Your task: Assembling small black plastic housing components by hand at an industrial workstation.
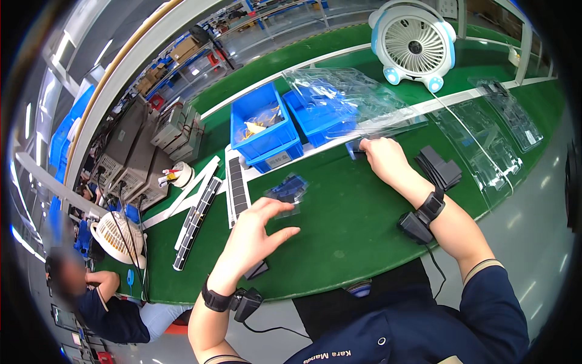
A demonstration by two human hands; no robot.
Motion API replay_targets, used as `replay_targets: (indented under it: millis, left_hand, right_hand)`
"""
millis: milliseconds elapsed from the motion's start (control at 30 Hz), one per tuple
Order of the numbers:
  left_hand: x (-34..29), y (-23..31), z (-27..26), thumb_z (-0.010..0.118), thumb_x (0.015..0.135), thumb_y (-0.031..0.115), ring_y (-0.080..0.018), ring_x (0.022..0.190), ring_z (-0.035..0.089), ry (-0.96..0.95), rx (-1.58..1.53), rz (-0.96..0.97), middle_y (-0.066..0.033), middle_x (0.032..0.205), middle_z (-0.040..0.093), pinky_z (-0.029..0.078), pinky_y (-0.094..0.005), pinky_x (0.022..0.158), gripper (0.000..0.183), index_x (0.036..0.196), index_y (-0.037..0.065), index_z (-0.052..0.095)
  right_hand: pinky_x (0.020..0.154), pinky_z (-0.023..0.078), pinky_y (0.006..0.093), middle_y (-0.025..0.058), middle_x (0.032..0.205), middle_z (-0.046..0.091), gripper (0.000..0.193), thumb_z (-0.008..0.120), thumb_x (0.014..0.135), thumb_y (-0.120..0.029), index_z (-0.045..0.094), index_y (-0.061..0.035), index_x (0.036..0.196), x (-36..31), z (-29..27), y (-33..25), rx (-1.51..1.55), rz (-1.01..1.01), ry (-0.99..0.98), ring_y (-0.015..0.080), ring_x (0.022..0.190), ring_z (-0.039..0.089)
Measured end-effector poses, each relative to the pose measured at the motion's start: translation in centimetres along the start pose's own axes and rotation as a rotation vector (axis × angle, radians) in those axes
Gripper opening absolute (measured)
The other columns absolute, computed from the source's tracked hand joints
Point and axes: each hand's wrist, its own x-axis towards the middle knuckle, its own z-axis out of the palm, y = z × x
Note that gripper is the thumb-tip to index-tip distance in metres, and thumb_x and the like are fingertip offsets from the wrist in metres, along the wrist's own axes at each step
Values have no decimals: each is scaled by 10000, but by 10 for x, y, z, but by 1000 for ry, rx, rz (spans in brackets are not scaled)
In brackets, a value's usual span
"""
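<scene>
My left hand hovers above the green table, thumb and fingers apart, with nothing between them. Just beyond its fingertips lies a clear film packet with dark blue pieces. My right hand is closed, fingertips down on a small dark blue piece in front of the blue bins; the fingers partly cover it. Beside my right wrist sits a stack of black flat pieces. Another black piece shows partly behind my left wrist.
Two blue bins stand at the back, the left one holding yellow-and-white items. Clear plastic trays lie over the right bin and at the right. A white-blue fan stands behind. Black-and-white strips lie left. A person sits far left.
</scene>
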Motion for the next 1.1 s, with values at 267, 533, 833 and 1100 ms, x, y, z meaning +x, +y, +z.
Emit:
replay_targets:
  millis: [267,533,833,1100]
  left_hand:
    - [-17,13,24,738,731,163,-192,900,611,-34,-206,22,-82,955,634,475,-307,787,296,989,48,650]
    - [26,0,77,498,932,339,-179,1108,522,-181,-1370,-517,-122,1246,504,484,-358,857,524,1353,64,346]
    - [41,-24,92,530,928,208,-84,886,577,214,-982,-319,-9,986,621,512,-310,779,243,1096,54,615]
    - [42,-3,84,653,824,46,-82,741,611,267,-1036,-354,-66,850,656,515,-202,626,202,1019,0,624]
  right_hand:
    - [620,486,415,150,719,625,72,571,767,-39,607,-49,829,-3,-2,0,104,8,123,333,684,612]
    - [574,500,340,76,716,621,73,621,748,-61,602,-91,811,-32,-13,-61,506,-534,231,248,657,625]
    - [773,498,266,55,914,632,170,653,814,-76,593,-20,964,-17,-27,-46,1232,64,-177,129,851,612]
    - [696,488,211,20,769,633,174,687,778,-10,549,-40,879,-21,-10,-34,1587,200,-404,79,729,610]
